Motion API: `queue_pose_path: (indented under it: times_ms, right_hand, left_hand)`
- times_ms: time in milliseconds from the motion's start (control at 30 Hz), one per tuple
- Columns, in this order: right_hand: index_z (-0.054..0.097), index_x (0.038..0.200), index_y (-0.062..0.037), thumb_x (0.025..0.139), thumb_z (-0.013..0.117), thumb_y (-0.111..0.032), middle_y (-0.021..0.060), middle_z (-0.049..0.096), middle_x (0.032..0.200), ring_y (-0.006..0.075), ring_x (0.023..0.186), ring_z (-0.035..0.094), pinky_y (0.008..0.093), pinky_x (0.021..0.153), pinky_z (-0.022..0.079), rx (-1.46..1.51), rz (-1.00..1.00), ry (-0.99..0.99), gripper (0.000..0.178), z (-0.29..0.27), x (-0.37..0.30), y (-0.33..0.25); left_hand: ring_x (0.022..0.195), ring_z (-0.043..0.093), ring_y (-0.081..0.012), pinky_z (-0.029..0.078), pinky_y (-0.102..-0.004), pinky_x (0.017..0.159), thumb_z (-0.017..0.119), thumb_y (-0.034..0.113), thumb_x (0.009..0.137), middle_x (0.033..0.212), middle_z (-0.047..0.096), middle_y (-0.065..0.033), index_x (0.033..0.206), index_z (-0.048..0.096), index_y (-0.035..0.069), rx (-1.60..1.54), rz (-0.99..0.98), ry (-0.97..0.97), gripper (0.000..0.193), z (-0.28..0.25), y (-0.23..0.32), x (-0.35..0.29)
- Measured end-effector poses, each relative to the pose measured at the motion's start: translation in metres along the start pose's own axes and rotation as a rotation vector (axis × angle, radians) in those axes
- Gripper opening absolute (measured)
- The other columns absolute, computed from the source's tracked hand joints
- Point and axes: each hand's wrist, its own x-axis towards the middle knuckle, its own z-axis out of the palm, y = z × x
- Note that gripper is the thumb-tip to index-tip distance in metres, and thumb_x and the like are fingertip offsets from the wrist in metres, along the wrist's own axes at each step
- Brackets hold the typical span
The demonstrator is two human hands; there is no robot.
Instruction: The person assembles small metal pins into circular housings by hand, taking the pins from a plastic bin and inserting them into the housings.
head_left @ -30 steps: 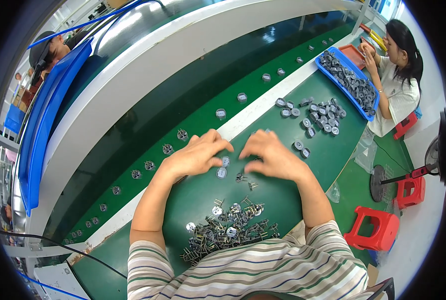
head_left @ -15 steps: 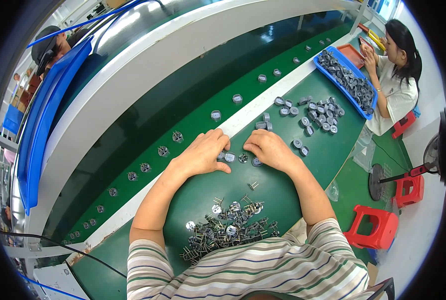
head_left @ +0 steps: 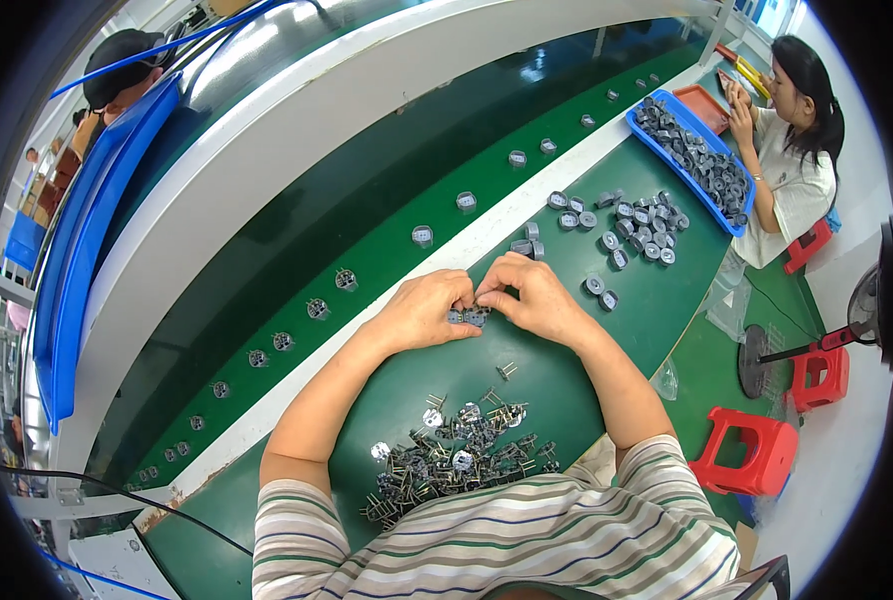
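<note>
My left hand point(head_left: 425, 312) is closed around small grey plastic housings point(head_left: 469, 317) just above the green tabletop, dark openings showing on them. Against it, my right hand point(head_left: 532, 300) has thumb and forefinger pinched at the housings' near end; its fingers hide whatever is between them. Close to my body lies a heap of small metal-pronged pin inserts point(head_left: 457, 455), with a single insert point(head_left: 507, 371) apart from it. Beyond my right hand sit several more grey housings point(head_left: 529, 243), and a larger loose group point(head_left: 649, 228) spreads farther right.
A green conveyor belt point(head_left: 387, 262) carrying spaced housings runs past a white rail point(head_left: 297, 385). At the far right, a blue tray point(head_left: 702, 160) full of housings stands by a seated co-worker point(head_left: 797, 150). Red stools point(head_left: 752, 450) and a fan point(head_left: 757, 360) are on the floor.
My hands have come together, the right moving left to meet the left, and the housings between them are now lifted together. Parts on the belt have shifted slightly toward the lower left.
</note>
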Motion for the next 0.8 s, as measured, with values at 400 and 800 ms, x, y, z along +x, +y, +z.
queue_pose_path:
  times_ms: [400,800]
  right_hand:
    - [0.067,0.081,-0.007,0.08,0.084,-0.016,0.0043,0.066,0.085,0.0252,0.089,0.063,0.0412,0.077,0.045,-0.345,-0.191,-0.035,0.019,0.011,-0.003,-0.002]
    - [0.068,0.087,-0.006,0.081,0.085,-0.014,0.0053,0.067,0.086,0.0254,0.084,0.064,0.0412,0.078,0.051,-0.384,-0.208,-0.011,0.02,0.009,-0.005,-0.005]
  left_hand:
    - [0.075,0.063,-0.0251,0.05,-0.0396,0.066,0.093,0.029,0.075,0.08,0.063,-0.0065,0.085,0.06,0.007,-0.026,-0.035,0.033,0.041,0.003,-0.001,0.0]
    - [0.079,0.069,-0.0256,0.054,-0.0402,0.07,0.091,0.027,0.075,0.083,0.069,-0.0056,0.091,0.069,0.008,-0.071,-0.088,0.023,0.034,-0.001,-0.004,0.001]
